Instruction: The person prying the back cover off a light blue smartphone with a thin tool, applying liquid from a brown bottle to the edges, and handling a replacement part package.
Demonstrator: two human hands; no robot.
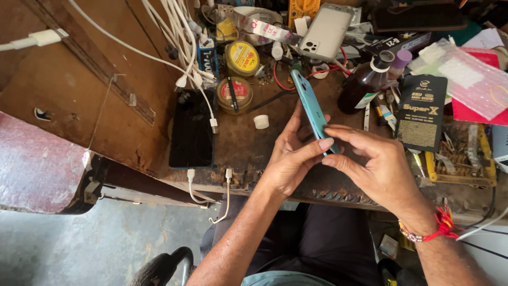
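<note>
1. Head view, centre of the frame: your left hand (288,159) cradles a blue phone (312,108) from below and behind, fingers closed round its lower end, while your right hand (378,167) pinches the same end from the right – both hands are gripping it.
2. The phone stands edge-on and tilted, its top leaning toward the upper middle of the frame, above the bench (248,143).
3. I judge it light, stiff and thin, with a smooth shell that looks slippery and likely fragile on the glass side – hold it by the long edges, not the faces.
4. Left of centre a black phone (191,130) lies flat, glossy and dark, with a white cable (209,114) across it.
5. Upper middle: two round tins (242,57) with yellow lids, and a small white cap (261,122).
6. Upper right: a brown bottle (365,82), and a flat black packet (422,111).
</note>
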